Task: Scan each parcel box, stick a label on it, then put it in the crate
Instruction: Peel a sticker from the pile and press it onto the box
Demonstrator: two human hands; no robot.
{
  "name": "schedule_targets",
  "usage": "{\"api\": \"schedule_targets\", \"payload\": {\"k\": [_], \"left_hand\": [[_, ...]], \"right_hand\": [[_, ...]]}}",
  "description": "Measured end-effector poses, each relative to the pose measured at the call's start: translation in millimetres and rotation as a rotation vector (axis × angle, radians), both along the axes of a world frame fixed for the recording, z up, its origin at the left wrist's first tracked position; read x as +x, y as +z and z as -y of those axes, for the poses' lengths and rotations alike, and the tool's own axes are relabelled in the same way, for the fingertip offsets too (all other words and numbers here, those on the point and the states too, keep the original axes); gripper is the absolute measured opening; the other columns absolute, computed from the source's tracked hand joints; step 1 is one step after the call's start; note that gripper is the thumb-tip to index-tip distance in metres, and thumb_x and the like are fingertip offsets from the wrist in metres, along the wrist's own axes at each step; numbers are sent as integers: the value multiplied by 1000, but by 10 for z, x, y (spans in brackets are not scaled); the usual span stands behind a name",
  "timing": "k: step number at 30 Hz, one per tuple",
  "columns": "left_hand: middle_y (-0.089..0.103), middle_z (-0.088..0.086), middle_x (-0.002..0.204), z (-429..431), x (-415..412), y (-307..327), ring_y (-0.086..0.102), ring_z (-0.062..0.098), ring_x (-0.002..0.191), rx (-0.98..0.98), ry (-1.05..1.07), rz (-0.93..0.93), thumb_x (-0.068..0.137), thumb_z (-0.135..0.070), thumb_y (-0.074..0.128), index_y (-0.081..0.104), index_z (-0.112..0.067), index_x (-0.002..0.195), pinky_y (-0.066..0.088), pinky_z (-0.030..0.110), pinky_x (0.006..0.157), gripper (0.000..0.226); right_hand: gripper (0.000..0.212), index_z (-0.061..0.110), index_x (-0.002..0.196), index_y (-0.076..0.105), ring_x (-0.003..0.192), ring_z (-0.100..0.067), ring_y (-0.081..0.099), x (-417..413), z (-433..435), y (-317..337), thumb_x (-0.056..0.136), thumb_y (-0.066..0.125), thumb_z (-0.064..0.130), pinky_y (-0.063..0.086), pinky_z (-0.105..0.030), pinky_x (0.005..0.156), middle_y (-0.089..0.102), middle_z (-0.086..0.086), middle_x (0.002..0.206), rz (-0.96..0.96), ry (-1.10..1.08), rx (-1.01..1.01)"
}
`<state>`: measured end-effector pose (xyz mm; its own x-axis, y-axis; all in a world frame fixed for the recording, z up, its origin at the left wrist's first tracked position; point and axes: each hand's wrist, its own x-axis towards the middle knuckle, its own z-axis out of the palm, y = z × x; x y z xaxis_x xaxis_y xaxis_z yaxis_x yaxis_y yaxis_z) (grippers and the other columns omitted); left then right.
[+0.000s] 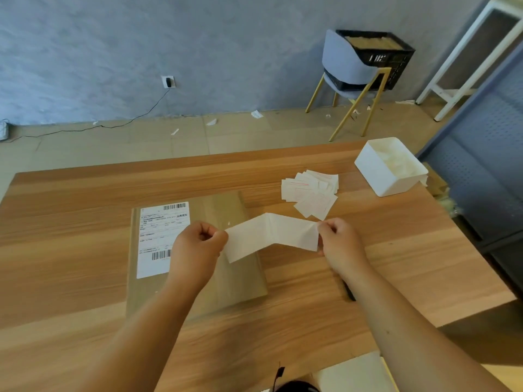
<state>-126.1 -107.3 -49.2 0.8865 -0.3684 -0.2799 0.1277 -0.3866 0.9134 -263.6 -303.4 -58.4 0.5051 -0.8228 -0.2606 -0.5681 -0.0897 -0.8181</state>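
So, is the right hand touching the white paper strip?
Touching. The head view shows the right hand pinching the right end of the white paper strip between its fingertips.

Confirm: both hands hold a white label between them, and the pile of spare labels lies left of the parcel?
Not quite. In the head view the pile of spare labels lies right of the parcel. The left hand and right hand do hold the white label between them.
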Motion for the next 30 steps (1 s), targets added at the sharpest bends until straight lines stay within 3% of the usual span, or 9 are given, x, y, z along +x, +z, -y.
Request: {"api": "schedule_targets", "payload": {"k": [3, 9, 14, 23, 30], "left_hand": [[64, 3, 65, 212, -48, -21, 58, 16, 59, 38, -27, 43, 78, -18, 58, 59, -14, 72, 45, 29, 53, 7], [64, -5, 63, 811, -203, -74, 55, 0, 46, 110, -122, 104, 81, -19, 60, 57, -28, 85, 38, 17, 40, 11], [67, -10, 74, 1611, -382, -127, 62, 4, 68, 176, -281, 173, 83, -21, 64, 65, -31, 79, 38, 15, 53, 10], [64, -15, 78, 3481, -712, -180, 57, -9, 67, 109, -497, 249, 84, -25, 64, 63, -32, 75, 38, 5, 51, 12], [56, -21, 79, 4709, -647, -177, 54, -2, 72, 128, -536, 341, 89, -20, 55, 58, -28, 85, 35, 12, 56, 9]], "right_hand": [[17, 19, 87, 55, 76, -22, 62, -187, 318, -26, 98, 44, 25, 54, -40, 65, 62, -2, 84, -58, -65, -48], [15, 12, 93, 54, 71, -11, 53, -631, 1099, -39, 98, 43, 20, 36, -25, 48, 57, -1, 85, -165, -164, -151], [14, 19, 90, 54, 72, -11, 52, -932, 1772, 16, 98, 44, 25, 34, -26, 48, 56, 4, 84, -329, -19, -235], [23, 27, 74, 50, 72, -12, 51, -1192, 2988, 90, 96, 45, 26, 39, -30, 55, 54, 7, 83, -423, 177, -282], [31, 20, 65, 43, 55, -11, 39, -1141, 3639, 176, 95, 47, 21, 28, -27, 48, 45, 4, 67, -379, 191, -317]]}}
